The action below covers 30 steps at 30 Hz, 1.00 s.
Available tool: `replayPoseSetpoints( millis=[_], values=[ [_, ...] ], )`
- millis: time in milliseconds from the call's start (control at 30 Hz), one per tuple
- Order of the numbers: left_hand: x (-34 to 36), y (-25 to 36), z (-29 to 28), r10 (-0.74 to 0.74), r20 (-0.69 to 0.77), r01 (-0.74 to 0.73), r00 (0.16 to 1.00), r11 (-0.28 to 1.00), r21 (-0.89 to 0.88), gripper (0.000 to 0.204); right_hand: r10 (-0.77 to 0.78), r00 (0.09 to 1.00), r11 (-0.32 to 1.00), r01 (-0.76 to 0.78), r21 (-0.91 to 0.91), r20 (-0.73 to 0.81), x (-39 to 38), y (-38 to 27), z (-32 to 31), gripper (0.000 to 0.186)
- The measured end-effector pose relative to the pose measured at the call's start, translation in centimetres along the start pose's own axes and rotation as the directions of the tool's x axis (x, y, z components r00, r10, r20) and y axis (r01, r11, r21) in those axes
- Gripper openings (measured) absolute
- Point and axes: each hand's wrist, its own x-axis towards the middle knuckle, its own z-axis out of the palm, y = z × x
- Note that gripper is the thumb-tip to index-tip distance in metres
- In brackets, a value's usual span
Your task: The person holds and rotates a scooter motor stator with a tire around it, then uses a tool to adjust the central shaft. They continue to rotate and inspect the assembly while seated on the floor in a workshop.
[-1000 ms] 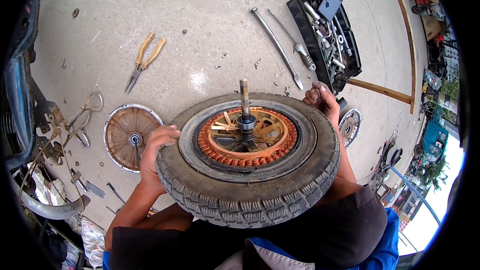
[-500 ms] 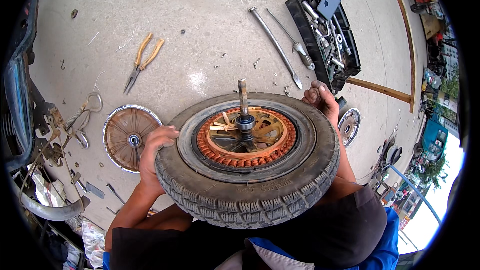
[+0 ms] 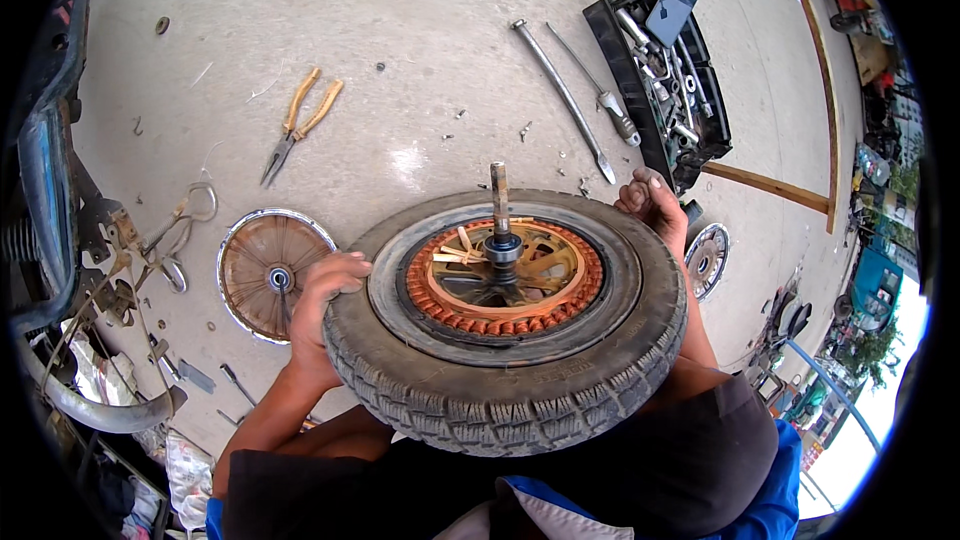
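A hub-motor wheel point(image 3: 400, 360) with a thick, knobbly black tyre lies tilted across my lap, its open side up. A ring of copper windings point(image 3: 470, 322) shows inside, and a metal axle point(image 3: 499, 190) with a bearing stands up from its centre. Short pale-yellow wire ends point(image 3: 460, 252) stick out beside the axle. My left hand point(image 3: 328, 290) grips the tyre's left edge, fingers over the sidewall. At the far right edge, my right hand point(image 3: 652, 202) is curled against the tyre. The wheel hides part of my right forearm.
On the concrete lie yellow-handled pliers point(image 3: 300, 125), a pry bar point(image 3: 565, 100), a screwdriver point(image 3: 605, 100) and scattered small screws. A black toolbox point(image 3: 650, 140) holds sockets and a phone point(image 3: 672, 12). Round covers point(image 3: 275, 312) point(image 3: 708, 258) flank the wheel; a vehicle frame point(image 3: 50, 180) stands left.
The whole view has shifted a little, so the floor items and wheel appear slightly farther right. Both hands keep their places on the tyre.
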Motion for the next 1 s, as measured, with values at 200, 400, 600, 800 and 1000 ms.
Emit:
replayPoseSetpoints(
  millis=[200,400,600,800,1000],
  values=[
    [0.1,0.4,-0.1,-0.001,0.01,0.001,1.0,1.0,0.017,0.073,0.01,1.0,1.0,-0.01,0.023,0.016,0.0,0.3,-0.3,0.032],
    [0.2,0.5,0.0,0.003,0.011,-0.003,1.0,1.0,0.014,0.073,-0.014,1.0,1.0,0.013,0.028,0.021,-0.2,0.2,-0.5,0.034],
    [0.0,0.4,0.0,-0.005,0.002,0.005,1.0,1.0,0.012,0.072,0.018,0.998,0.992,-0.025,0.12,0.061,-1.2,1.6,-0.8,0.037],
    [0.1,0.7,-0.1,-0.01,0.002,0.01,1.0,1.0,0.004,0.071,-0.062,0.996,0.993,0.055,0.103,0.059,-2.1,2.6,0.8,0.032],
    [0.4,0.9,-0.4,-0.024,-0.009,0.024,1.0,1.0,0.013,0.07,0.01,0.998,0.994,-0.017,0.112,0.06,-1.3,1.9,1.2,0.03]
  ],
)
